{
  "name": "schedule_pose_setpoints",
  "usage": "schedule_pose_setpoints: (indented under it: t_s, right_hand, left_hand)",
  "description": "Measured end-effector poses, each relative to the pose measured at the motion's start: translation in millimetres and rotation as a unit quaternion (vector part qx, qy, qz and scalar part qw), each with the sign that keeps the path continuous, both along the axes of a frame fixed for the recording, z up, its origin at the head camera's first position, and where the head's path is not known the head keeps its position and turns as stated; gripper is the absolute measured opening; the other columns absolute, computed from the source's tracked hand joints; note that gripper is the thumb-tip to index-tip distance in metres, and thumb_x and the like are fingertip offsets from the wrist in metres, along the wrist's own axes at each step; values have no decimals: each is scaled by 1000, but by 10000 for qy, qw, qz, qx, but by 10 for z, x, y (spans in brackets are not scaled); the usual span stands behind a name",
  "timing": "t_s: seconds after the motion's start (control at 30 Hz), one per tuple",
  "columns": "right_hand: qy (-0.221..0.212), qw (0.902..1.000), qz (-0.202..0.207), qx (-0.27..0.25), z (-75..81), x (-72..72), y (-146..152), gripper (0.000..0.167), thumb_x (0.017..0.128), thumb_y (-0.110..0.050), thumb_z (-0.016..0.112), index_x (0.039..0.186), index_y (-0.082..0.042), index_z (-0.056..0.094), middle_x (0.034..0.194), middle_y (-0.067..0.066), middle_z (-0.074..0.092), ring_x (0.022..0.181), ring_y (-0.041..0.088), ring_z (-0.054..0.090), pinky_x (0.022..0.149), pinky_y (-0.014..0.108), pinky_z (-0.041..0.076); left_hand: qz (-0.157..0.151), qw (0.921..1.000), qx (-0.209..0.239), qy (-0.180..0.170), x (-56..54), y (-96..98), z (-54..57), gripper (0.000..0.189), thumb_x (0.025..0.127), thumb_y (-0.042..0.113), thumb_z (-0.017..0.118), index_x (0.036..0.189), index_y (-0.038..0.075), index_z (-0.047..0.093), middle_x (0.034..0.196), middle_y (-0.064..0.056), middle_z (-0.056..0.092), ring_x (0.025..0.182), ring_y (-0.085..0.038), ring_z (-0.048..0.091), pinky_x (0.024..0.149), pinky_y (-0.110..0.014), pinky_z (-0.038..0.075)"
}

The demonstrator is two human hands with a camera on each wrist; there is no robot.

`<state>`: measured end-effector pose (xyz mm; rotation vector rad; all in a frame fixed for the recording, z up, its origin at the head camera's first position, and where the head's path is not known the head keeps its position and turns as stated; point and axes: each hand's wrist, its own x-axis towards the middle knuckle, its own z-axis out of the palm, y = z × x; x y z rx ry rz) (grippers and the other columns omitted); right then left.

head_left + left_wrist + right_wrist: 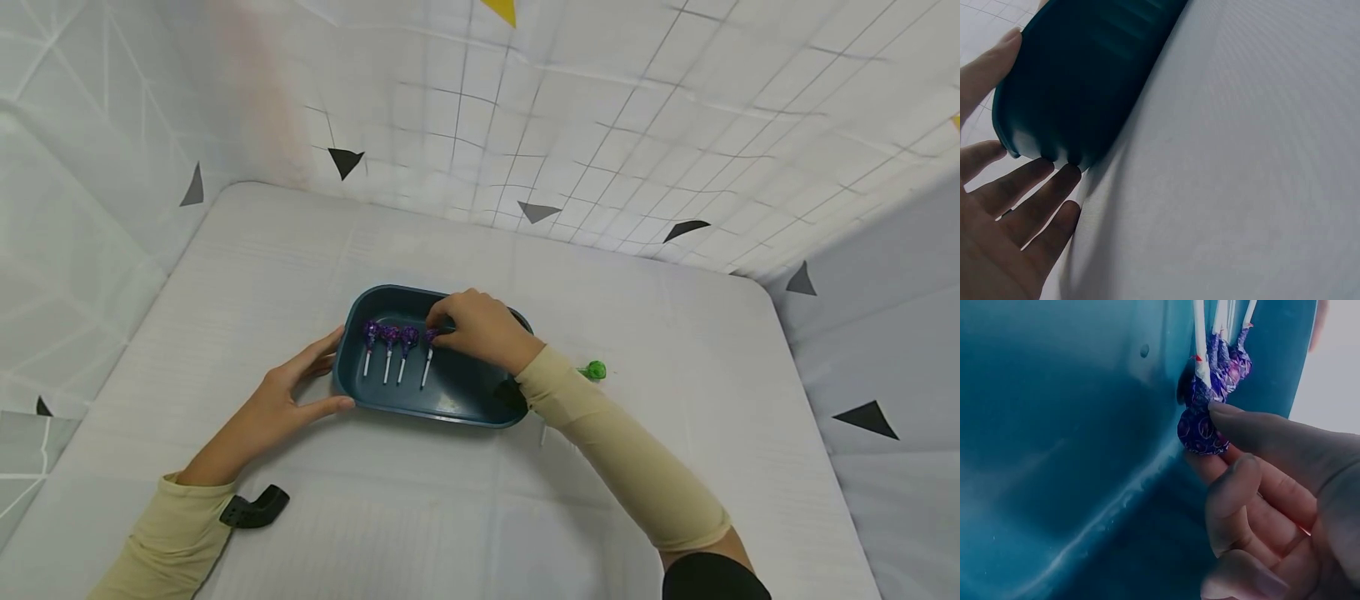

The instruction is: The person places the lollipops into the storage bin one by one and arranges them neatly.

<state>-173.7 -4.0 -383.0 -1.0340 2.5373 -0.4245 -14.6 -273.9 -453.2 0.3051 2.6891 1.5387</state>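
Observation:
A dark teal tray [465, 404] rests on the white-covered table. My left hand [277, 400] spans its left end with spread, mostly straight fingers. In the left wrist view those fingertips [1063, 178] touch the tray's end wall, and the thumb touches its side. My right hand [483, 329] is inside the tray, pinching a purple-wrapped lollipop [1200, 431] by its head between thumb and fingers. Its white stick points toward the front. To its left, three purple lollipops [389, 335] lie in a row, sticks also toward the front.
A green lollipop [595, 370] lies on the table right of the tray, partly behind the right forearm. A white stick [543, 435] shows beside the same sleeve; its other end is hidden. White patterned sheets [585, 125] hang around the table.

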Motion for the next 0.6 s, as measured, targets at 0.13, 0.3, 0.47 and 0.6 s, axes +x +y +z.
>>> schedule_pose_setpoints:
  t_s: [0.13,0.3,0.47,0.6]
  right_hand:
    - [37,10000,-9,58,-24,9,-22,19,95,-25,78,113,-19,79,115,-1,77,105,18,72,85,40,64]
    - [116,9999,-13,118,-60,7,-44,20,94,-25,78,113,-19,79,116,-1,77,107,19,72,88,41,64]
    - [100,9999,0,133,-79,12,-60,21,94,-26,78,114,-18,79,116,0,77,106,19,72,89,40,64]
    - [83,9999,13,144,-84,14,-67,22,94,-27,78,114,-17,79,116,0,77,107,19,72,91,39,63]
  left_hand:
    - [10,10000,-9,-9,-1,2,4,98,88,20,85,165,31,26,158,-15,48,139,-12,52,109,-1,38]
    - [-6,10000,7,-19,-3,4,3,98,88,20,84,165,31,26,158,-15,48,140,-20,53,109,-2,39]
    - [-8,10000,19,-19,-2,-2,-7,98,88,20,84,165,32,26,159,-14,48,140,-22,53,109,-2,39]
    - [-8,10000,37,-43,-2,-3,-8,97,88,21,84,165,32,26,159,-14,48,139,-32,54,109,-1,38]
